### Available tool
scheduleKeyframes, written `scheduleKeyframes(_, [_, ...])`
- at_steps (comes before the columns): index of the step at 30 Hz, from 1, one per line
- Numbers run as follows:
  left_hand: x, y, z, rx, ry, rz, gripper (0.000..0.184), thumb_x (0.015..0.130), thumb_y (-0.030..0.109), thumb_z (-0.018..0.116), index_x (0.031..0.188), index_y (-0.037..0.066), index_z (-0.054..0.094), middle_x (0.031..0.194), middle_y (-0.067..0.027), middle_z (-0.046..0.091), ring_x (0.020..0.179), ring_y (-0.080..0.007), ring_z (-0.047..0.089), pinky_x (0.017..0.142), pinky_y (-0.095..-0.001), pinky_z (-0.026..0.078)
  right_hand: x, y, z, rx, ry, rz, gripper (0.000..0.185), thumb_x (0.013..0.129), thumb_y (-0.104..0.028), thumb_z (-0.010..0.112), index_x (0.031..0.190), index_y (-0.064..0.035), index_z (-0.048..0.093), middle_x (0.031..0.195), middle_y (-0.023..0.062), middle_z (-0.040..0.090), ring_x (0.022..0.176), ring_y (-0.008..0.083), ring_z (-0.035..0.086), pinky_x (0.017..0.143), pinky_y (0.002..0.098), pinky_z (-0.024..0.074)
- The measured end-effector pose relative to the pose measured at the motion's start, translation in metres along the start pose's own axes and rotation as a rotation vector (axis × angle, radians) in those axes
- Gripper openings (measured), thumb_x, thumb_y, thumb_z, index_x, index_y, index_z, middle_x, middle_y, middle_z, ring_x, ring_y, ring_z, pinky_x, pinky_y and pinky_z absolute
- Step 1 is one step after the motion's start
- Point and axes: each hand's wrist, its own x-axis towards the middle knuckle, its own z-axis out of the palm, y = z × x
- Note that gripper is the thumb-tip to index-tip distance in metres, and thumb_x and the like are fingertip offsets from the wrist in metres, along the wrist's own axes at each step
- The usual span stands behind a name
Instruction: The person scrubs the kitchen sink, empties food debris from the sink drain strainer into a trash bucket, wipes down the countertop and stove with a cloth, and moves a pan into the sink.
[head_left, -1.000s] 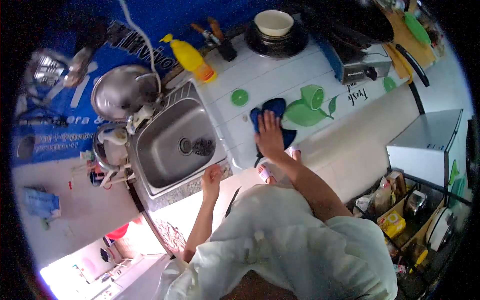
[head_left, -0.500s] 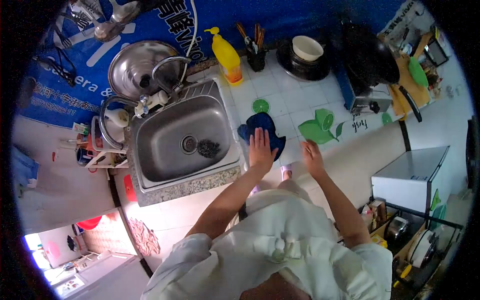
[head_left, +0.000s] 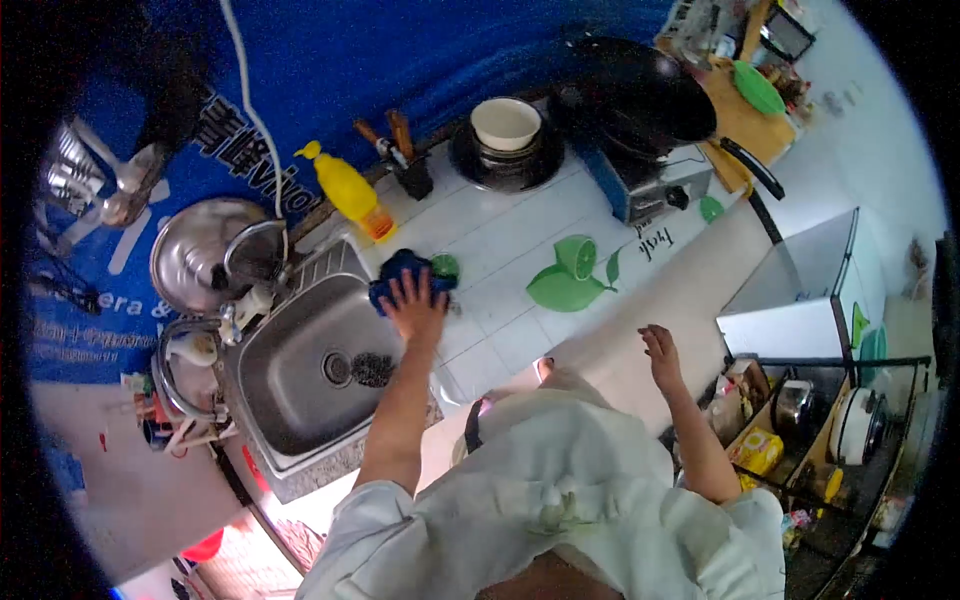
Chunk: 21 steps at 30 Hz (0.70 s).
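Note:
My left hand [head_left: 415,315] lies spread on a dark blue cloth [head_left: 405,270], pressing it to the white tiled counter [head_left: 490,285] just right of the sink. The fingers are apart and reach over the cloth's lower part. Off the counter's front edge, my right hand [head_left: 660,355] hangs in the air with loosely bent fingers, holding nothing that I can see. Behind the cloth stands a yellow pump bottle [head_left: 348,192]. A dark scrubbing pad [head_left: 373,370] rests beside the drain in the steel sink [head_left: 290,395].
Along the back stand a utensil holder [head_left: 412,178], a white bowl [head_left: 506,124] on stacked dark dishes, and a wok [head_left: 640,100] on a stove [head_left: 660,185]. The wok's handle [head_left: 752,168] juts past the front edge. A rack [head_left: 800,440] with pots stands at the right.
My left hand and the blue cloth have moved away from me, toward the back of the counter by the yellow bottle. My right hand has drawn off to the right. The view has turned.

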Motion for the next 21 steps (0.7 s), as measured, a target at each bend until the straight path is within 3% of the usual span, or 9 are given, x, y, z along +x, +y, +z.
scheduleKeyframes(2, [0.007,-0.024,0.009,-0.032,0.039,-0.099,0.058,0.087,0.047,0.035,0.138,0.026,0.019,0.146,-0.0039,0.01,0.133,-0.0299,0.01,0.105,-0.051,0.007,0.017,0.0,0.008,-0.111,-0.011,-0.123,0.029,0.09,-0.026,0.046,0.106,-0.0029,0.052,0.104,0.0075,0.055,0.093,0.0175,0.051,0.077,0.031,0.0432])
scheduleKeyframes(3, [0.019,-0.051,0.068,0.113,0.094,0.071,0.057,0.089,0.04,0.036,0.138,0.017,0.02,0.145,-0.0077,0.01,0.132,-0.0311,0.01,0.105,-0.0472,0.013,0.024,-0.001,0.011,-0.228,-0.041,-0.251,0.026,0.091,-0.022,0.045,0.101,0.0003,0.055,0.102,0.0114,0.055,0.093,0.02,0.051,0.078,0.032,0.0435])
scheduleKeyframes(8, [-0.034,-0.038,0.029,0.591,-0.19,0.24,0.052,0.088,0.021,0.041,0.133,-0.001,0.025,0.143,-0.016,0.011,0.13,-0.0334,0.015,0.101,-0.0397,0.03,0.041,-0.016,0.008,-0.08,-0.337,-0.068,0.031,0.088,-0.027,0.047,0.111,-0.0073,0.053,0.097,0.0053,0.057,0.091,0.0141,0.052,0.073,0.0291,0.0457])
scheduleKeyframes(10, [-0.065,-0.044,0.039,-0.049,-0.066,0.079,0.052,0.086,0.014,0.044,0.133,0.001,0.026,0.142,-0.0163,0.012,0.13,-0.0337,0.018,0.098,-0.0363,0.035,0.032,-0.001,-0.004,-0.164,-0.48,0.028,0.032,0.088,-0.028,0.046,0.112,-0.0082,0.053,0.096,0.0056,0.057,0.091,0.0139,0.052,0.072,0.0296,0.0467])
scheduleKeyframes(11, [-0.078,-0.052,0.053,0.015,0.018,0.178,0.053,0.086,0.013,0.045,0.133,0.001,0.025,0.142,-0.0176,0.013,0.128,-0.0344,0.021,0.095,-0.0371,0.038,0.024,0.015,-0.015,-0.273,-0.671,-0.039,0.034,0.088,-0.03,0.046,0.115,-0.0093,0.052,0.098,0.0057,0.057,0.091,0.0143,0.053,0.071,0.0301,0.0475])
scheduleKeyframes(14, [-0.096,-0.069,0.08,0.145,0.048,0.329,0.054,0.086,0.015,0.044,0.134,0.002,0.022,0.141,-0.0187,0.013,0.127,-0.035,0.023,0.096,-0.0373,0.038,-0.014,0.022,-0.025,-0.499,-1.063,0.463,0.048,0.087,-0.032,0.045,0.132,-0.0179,0.037,0.128,0.0055,0.044,0.103,0.0219,0.052,0.073,0.0344,0.0478])
scheduleKeyframes(16, [-0.103,-0.075,0.085,0.246,0.08,0.418,0.055,0.087,0.018,0.043,0.135,0.003,0.02,0.141,-0.0202,0.013,0.126,-0.0359,0.025,0.096,-0.0376,0.037,-0.048,0.039,-0.04,-0.27,-1.088,0.717,0.052,0.087,-0.034,0.044,0.135,-0.019,0.029,0.135,0.007,0.036,0.11,0.0245,0.048,0.076,0.0398,0.0485])
scheduleKeyframes(18, [-0.104,-0.074,0.08,0.253,0.099,0.403,0.055,0.088,0.02,0.042,0.136,0.005,0.019,0.141,-0.0209,0.013,0.126,-0.0358,0.025,0.096,-0.0382,0.037,-0.079,0.065,-0.051,-0.169,-1.248,0.567,0.048,0.088,-0.026,0.041,0.134,-0.014,0.03,0.135,0.0102,0.035,0.112,0.0283,0.046,0.081,0.0452,0.0478])
scheduleKeyframes(21, [-0.102,-0.072,0.07,0.219,0.134,0.39,0.055,0.089,0.022,0.041,0.137,0.007,0.018,0.141,-0.0206,0.013,0.126,-0.0344,0.025,0.095,-0.0383,0.038,-0.115,0.054,-0.056,0.112,-1.188,0.883,0.042,0.09,-0.017,0.035,0.129,-0.0015,0.032,0.133,0.0135,0.036,0.115,0.0318,0.044,0.085,0.048,0.0474])
